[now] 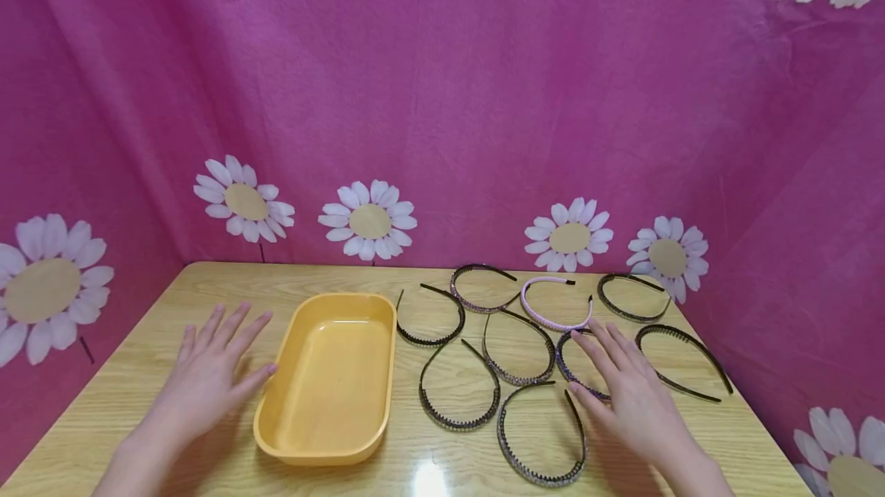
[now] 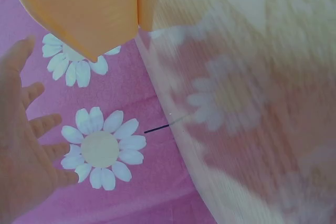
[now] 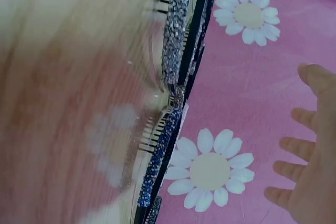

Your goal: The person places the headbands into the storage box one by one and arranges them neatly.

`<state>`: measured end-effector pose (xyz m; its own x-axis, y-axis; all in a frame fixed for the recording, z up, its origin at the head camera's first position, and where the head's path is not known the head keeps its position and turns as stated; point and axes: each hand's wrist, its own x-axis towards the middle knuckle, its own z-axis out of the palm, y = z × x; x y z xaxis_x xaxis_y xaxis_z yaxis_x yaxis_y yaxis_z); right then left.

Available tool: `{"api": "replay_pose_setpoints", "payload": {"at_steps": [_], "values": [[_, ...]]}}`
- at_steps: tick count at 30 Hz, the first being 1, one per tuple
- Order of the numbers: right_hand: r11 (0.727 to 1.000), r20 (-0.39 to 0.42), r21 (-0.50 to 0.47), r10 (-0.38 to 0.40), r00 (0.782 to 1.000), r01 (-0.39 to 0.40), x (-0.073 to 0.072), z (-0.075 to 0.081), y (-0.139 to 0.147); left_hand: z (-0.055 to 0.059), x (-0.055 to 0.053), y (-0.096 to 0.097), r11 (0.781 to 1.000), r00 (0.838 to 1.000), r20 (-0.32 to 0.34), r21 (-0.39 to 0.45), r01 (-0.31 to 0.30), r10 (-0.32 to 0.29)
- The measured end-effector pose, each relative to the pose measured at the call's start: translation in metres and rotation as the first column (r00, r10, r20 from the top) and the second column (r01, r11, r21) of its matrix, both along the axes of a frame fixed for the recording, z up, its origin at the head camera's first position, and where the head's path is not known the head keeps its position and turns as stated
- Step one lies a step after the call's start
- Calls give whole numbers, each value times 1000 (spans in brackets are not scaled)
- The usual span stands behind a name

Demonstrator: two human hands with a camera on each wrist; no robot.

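My left hand [image 1: 213, 376] hovers with spread fingers at the left side of a yellow plastic tray [image 1: 332, 382], its thumb close to the rim. Nothing is in that hand or in the tray. Over the right part of the table, my right hand [image 1: 632, 389] is spread too, holding nothing. Beneath its fingers lies a headband with blue glitter [image 3: 160, 163], partly hidden by the hand in the head view. A silver glittery headband [image 3: 178, 30] with comb teeth shows in the right wrist view. Behind the right fingertips is a pink headband [image 1: 527, 302].
Several dark toothed headbands lie between the tray and the right edge, one at the front [image 1: 546, 479] and one far right [image 1: 698, 347]. The wooden table [image 1: 228, 282] meets a pink curtain [image 1: 442, 97] with printed daisies at its back and sides.
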<state>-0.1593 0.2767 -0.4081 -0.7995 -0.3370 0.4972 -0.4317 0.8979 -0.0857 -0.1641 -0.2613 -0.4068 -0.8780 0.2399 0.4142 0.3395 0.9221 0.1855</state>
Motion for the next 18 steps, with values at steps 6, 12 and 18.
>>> {"api": "replay_pose_setpoints", "payload": {"at_steps": [6, 12, 18], "values": [[996, -58, 21, 92, 994, -90, 6, 0, -6, 0, -4, 1, 1000, 1000, -2, 10, 14, -14], [979, -58, 61, 197, 979, -194, 9, -6, -8, -2, -9, 3, 999, 999, 23, 45, 31, -32], [960, -22, 96, 266, 964, -263, 12, -14, -10, -7, -17, 4, 990, 995, 59, 123, 67, -75]]}}
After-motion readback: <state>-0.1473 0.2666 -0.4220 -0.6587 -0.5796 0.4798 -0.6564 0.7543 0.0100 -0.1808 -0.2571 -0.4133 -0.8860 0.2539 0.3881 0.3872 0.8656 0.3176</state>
